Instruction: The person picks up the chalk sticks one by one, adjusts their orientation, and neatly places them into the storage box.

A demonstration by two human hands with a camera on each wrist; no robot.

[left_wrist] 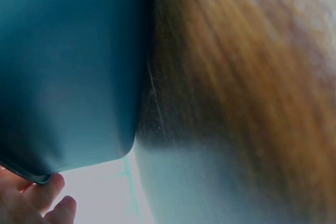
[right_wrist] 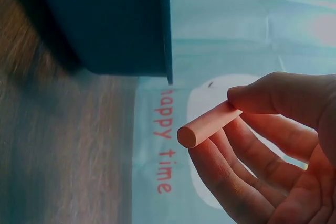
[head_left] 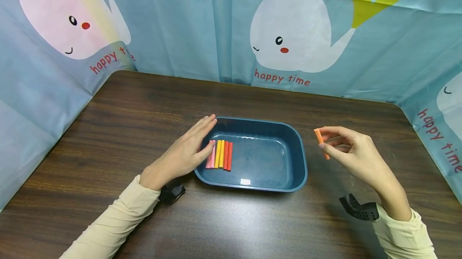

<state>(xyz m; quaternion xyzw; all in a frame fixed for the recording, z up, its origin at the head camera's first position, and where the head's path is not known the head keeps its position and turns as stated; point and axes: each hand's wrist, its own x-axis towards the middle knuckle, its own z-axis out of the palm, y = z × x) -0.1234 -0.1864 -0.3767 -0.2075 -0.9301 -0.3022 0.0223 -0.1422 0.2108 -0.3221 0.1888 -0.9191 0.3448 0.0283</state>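
My right hand (head_left: 355, 150) pinches an orange stick of chalk (head_left: 319, 136) between thumb and fingers, to the right of the blue plastic tray (head_left: 263, 158). In the right wrist view the chalk (right_wrist: 207, 126) slants, its round flat end facing the camera. My left hand (head_left: 182, 152) rests over the tray's left rim with its fingers extended. Its thumb overlaps the pink chalk sticks (head_left: 212, 162) in the head view. Beside these, two yellow chalk sticks (head_left: 218, 156) and two red ones (head_left: 228, 158) lie side by side along the tray's left end.
The tray stands on a dark wood-grain table (head_left: 108, 138). A light blue curtain (head_left: 180, 22) printed with whales hangs behind the table and along its sides. Black wrist-worn devices (head_left: 359, 209) sit at both cuffs.
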